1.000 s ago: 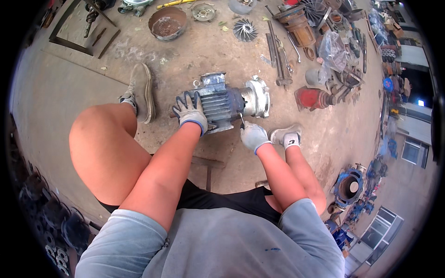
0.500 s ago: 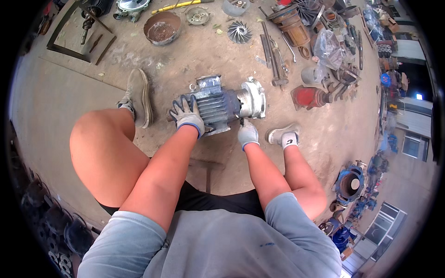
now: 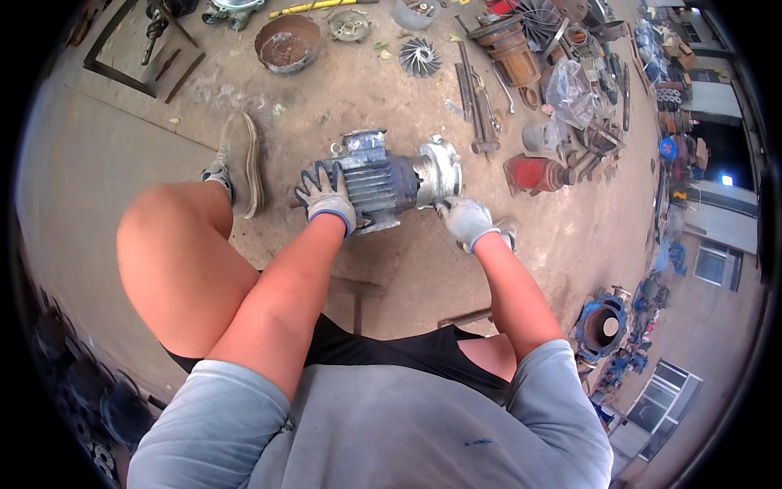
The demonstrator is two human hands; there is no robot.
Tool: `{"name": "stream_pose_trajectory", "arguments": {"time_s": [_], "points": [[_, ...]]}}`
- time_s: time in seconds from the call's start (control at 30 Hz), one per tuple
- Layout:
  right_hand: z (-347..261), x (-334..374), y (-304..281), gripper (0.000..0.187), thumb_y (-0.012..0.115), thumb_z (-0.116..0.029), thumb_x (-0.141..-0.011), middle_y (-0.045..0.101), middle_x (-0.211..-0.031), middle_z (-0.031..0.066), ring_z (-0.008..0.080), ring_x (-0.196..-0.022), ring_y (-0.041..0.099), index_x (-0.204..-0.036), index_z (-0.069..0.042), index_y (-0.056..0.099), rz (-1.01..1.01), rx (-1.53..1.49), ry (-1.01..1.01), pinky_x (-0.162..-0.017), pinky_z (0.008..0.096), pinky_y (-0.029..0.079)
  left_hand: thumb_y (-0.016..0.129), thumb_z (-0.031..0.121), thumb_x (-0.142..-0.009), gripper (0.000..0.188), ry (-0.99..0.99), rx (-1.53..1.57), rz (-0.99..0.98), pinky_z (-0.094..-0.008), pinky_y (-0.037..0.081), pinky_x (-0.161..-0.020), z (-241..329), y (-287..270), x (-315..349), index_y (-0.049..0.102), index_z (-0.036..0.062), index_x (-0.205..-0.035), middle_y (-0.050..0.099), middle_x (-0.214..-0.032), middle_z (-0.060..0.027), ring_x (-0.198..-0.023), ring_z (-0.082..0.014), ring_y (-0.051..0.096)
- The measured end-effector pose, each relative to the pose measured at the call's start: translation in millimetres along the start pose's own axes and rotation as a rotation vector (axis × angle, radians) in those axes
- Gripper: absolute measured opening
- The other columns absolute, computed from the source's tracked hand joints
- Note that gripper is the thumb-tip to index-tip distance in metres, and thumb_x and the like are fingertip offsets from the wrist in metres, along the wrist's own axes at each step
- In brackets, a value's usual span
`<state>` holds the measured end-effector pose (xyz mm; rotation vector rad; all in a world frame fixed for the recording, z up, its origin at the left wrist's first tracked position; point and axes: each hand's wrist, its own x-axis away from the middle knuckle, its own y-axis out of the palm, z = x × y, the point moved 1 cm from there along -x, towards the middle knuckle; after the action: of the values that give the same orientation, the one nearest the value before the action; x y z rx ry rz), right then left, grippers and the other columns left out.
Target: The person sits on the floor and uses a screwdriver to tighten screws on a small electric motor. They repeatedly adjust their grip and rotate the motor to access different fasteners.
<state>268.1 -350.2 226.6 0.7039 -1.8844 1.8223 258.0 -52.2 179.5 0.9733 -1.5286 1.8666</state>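
Note:
A blue-grey electric motor [image 3: 375,183] with cooling fins lies on its side on the ground in front of me. A pale metal flange [image 3: 440,171] sits at its right end. My left hand [image 3: 327,200], in a grey-and-white work glove, lies spread over the fins at the motor's left end. My right hand [image 3: 468,220], gloved too, is at the lower edge of the flange with its fingers bent together. What those fingers hold, if anything, is too small to make out.
A bladed impeller [image 3: 420,58] and a rusty pan [image 3: 287,44] lie beyond the motor. Right of them are a hammer [image 3: 484,138], a red bottle jack [image 3: 533,174] and a plastic bag [image 3: 570,90] among metal parts. My left shoe [image 3: 243,163] stands left of the motor.
My right hand has moved to the right, from the joint below the motor's end to the flange's lower edge. My left hand stays spread on the motor. My right leg has shifted.

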Motion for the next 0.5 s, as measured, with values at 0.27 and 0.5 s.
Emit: {"name": "stream_pose_trajectory", "arguments": {"time_s": [0.27, 0.5], "points": [[-45.8, -38.0, -46.2, 0.037, 0.069, -0.041, -0.099, 0.071, -0.137, 0.0175, 0.0372, -0.125, 0.070, -0.128, -0.018, 0.078, -0.039, 0.288, -0.134, -0.108, 0.0473, 0.055, 0.083, 0.079, -0.074, 0.147, 0.004, 0.002, -0.013, -0.0748, 0.007, -0.128, 0.1, -1.9, -1.4, -0.002, 0.0169, -0.177, -0.009, -0.182, -0.0233, -0.165, -0.0549, -0.006], [-67.9, -68.1, -41.5, 0.029, 0.073, -0.037, -0.094, 0.071, -0.139, 0.0130, 0.0322, -0.124, 0.069, -0.117, -0.024, 0.084, -0.022, 0.499, -0.298, -0.111, 0.0523, 0.050, 0.085, 0.077, -0.073, 0.143, 0.002, 0.026, 0.024, -0.0769, 0.005, -0.127, -3.5, 11.1, -13.4, 0.003, 0.0226, -0.178, -0.010, -0.182, -0.0215, -0.164, -0.0577, -0.007]]}}
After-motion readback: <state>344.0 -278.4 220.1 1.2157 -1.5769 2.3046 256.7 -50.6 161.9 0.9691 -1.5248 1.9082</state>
